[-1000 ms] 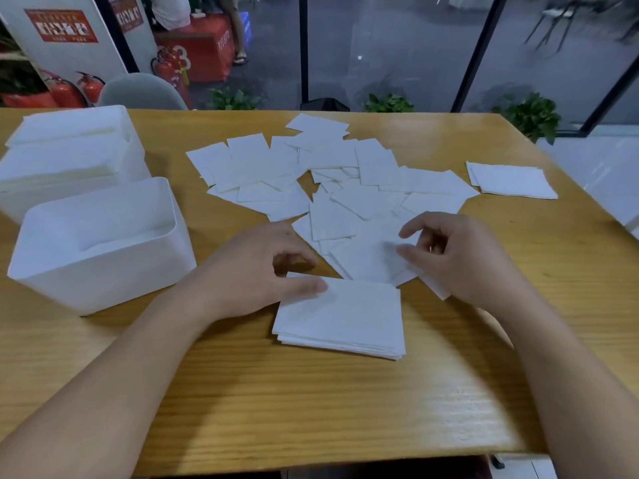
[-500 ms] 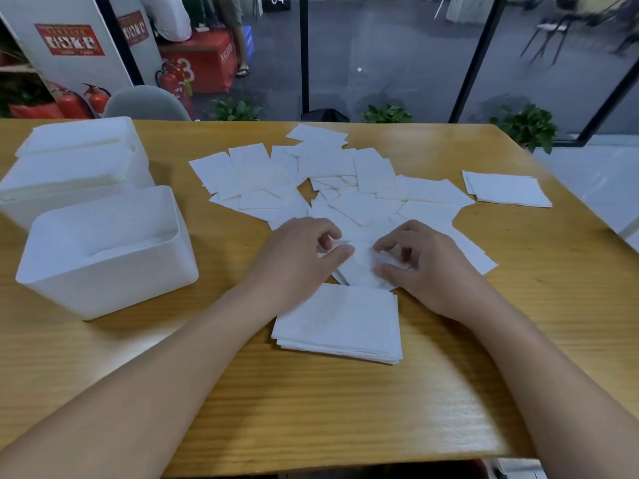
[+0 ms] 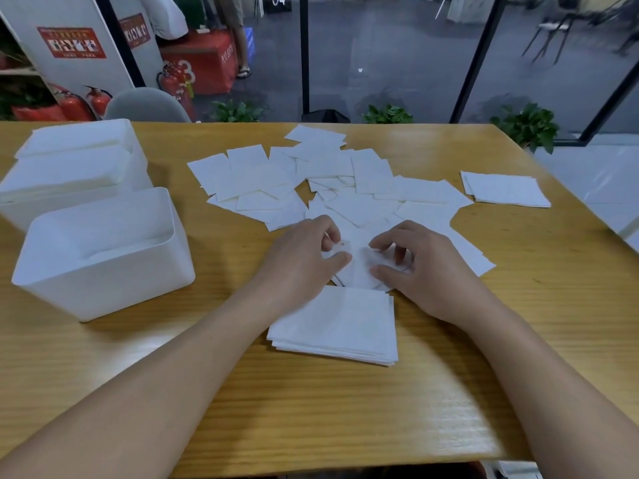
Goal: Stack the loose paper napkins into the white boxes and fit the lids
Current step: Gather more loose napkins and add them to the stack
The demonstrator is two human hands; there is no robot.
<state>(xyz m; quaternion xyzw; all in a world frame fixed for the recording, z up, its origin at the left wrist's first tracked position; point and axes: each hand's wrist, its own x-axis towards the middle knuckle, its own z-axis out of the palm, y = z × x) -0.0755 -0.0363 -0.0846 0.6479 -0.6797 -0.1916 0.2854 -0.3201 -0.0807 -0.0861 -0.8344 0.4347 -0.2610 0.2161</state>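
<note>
Between the two hands lies a single loose napkin, slightly crumpled, at the near edge of the scattered napkins spread over the desk. The left hand has its thumb and curled fingers pinching the napkin's left edge; the right hand curls its fingers and thumb onto the right edge. So each grip is partly closed on the same thin sheet, though motion blur hides exactly how much paper each one has.

Just behind the grips, toward the person, sits the squared stack. Well to the left of the left grip stands the open white box, and beyond it a second white box that appears topped with lids or paper; which, I cannot tell. Far right of the right grip is a small separate pile.

The risks, as I judge them:
- Two grips pulling opposite edges of soft tissue could tear or crease it.
- The napkin overlaps its neighbours, so lifting may drag extra sheets along and skew them.
- Dropping it carelessly onto the stack could knock the edges out of square, and a ragged stack may snag on the box walls or stop a lid seating.
- A forearm sweeping over the stack could fan it out.
</note>
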